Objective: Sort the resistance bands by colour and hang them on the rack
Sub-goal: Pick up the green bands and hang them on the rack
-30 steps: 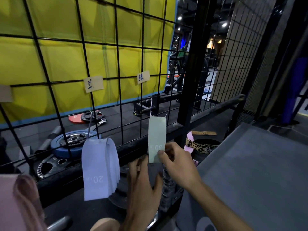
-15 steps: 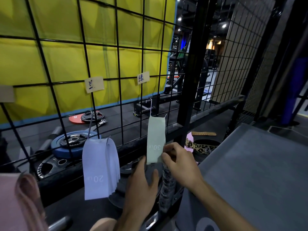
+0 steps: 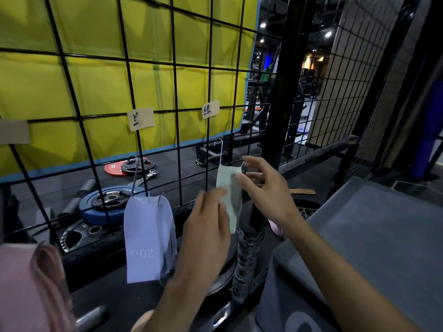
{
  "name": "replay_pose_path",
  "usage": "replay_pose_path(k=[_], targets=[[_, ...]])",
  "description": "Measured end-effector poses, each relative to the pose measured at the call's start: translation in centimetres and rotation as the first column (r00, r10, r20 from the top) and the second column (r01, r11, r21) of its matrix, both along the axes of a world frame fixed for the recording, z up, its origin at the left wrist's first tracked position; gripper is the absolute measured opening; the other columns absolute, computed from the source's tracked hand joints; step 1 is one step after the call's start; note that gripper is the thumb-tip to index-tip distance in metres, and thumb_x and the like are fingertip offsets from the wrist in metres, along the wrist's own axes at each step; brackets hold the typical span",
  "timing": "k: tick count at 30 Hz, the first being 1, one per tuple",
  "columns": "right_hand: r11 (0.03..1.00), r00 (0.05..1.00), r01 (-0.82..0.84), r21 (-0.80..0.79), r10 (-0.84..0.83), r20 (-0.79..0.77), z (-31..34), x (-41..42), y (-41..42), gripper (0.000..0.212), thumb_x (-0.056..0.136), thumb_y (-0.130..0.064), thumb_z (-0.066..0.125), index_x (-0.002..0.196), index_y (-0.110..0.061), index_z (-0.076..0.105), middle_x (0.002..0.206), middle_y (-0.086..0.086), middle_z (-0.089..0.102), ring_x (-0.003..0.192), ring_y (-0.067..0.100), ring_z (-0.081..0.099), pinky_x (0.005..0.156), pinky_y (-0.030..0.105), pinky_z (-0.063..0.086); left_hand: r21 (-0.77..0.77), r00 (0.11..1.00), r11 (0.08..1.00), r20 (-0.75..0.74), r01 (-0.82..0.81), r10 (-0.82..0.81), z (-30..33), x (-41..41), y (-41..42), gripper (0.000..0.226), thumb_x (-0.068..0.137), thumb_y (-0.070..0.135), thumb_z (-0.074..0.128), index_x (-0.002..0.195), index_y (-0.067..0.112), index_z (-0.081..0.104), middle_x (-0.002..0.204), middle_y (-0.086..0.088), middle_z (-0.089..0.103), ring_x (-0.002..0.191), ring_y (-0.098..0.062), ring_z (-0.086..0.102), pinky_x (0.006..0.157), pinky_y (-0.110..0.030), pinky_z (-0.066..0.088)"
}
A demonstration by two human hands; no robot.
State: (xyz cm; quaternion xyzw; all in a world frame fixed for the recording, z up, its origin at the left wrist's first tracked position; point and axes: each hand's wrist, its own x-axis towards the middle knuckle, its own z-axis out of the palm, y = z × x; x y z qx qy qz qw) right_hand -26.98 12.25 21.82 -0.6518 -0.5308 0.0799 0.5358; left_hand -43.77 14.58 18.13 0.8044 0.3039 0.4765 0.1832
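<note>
Pink bands (image 3: pixel 36 283) hang at the far left, blue bands (image 3: pixel 146 238) hang on the rack (image 3: pixel 153 68), then the left hand (image 3: pixel 206 236) and right hand (image 3: pixel 266 188), fingers loose, touch the hanging green band (image 3: pixel 227 185).

Both hands meet at one band (image 3: pixel 227 188) hanging on the grid rack (image 3: pixel 208 97), left hand (image 3: pixel 206 226) below, right hand (image 3: pixel 266 185) beside it; a band stack (image 3: pixel 143 236) hangs left of the grip, weight plates (image 3: pixel 107 200) behind
</note>
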Motion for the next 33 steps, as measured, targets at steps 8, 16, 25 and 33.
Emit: replay_pose_path(k=[8, 16, 25, 33], targets=[[0.984, 0.972, -0.159, 0.074, 0.17, -0.165, 0.2, 0.2, 1.4, 0.02, 0.089, -0.028, 0.076, 0.105, -0.024, 0.064, 0.109, 0.0, 0.072, 0.106, 0.016, 0.069, 0.094, 0.047, 0.056, 0.14, 0.948, 0.984, -0.285, -0.108, 0.144, 3.9, 3.7, 5.5, 0.04, 0.101, 0.026, 0.041, 0.14, 0.02, 0.052, 0.13, -0.001, 0.043, 0.117, -0.024, 0.043, 0.084, -0.038, 0.051], [0.992, 0.989, -0.114, 0.05, 0.118, -0.093, 0.2, 0.0, 1.4, 0.025, 0.086, -0.038, 0.077, 0.105, -0.028, 0.064, 0.104, -0.008, 0.07, 0.096, 0.01, 0.067, 0.083, 0.037, 0.059, 0.084, 0.977, 0.996, -0.211, -0.023, 0.04, 2.4, 3.9, 5.9, 0.038, 0.098, 0.022, 0.035, 0.129, 0.019, 0.056, 0.119, 0.0, 0.045, 0.107, -0.02, 0.043, 0.078, -0.034, 0.046], [0.992, 0.986, -0.122, 0.014, 0.123, -0.116, -0.4, -0.4, 1.1, 0.026, 0.091, -0.042, 0.071, 0.114, -0.037, 0.061, 0.112, -0.012, 0.066, 0.103, 0.007, 0.065, 0.09, 0.037, 0.057, 0.012, 0.997, 0.997, -0.02, 0.076, -0.076, 0.9, 3.4, 6.0, 0.045, 0.107, 0.018, 0.039, 0.151, 0.018, 0.043, 0.132, 0.002, 0.047, 0.119, -0.017, 0.051, 0.095, -0.031, 0.048], [0.998, 0.988, -0.043, -0.044, 0.036, -0.15, -1.3, -0.6, 0.9, 0.037, 0.09, -0.049, 0.069, 0.124, -0.037, 0.057, 0.116, -0.007, 0.066, 0.104, 0.008, 0.065, 0.088, 0.042, 0.059, -0.054, 0.995, 0.995, 0.046, 0.089, -0.087, -0.4, 2.3, 4.1, 0.06, 0.101, 0.001, 0.047, 0.154, 0.026, 0.038, 0.153, 0.008, 0.043, 0.125, 0.002, 0.045, 0.093, 0.003, 0.027]])
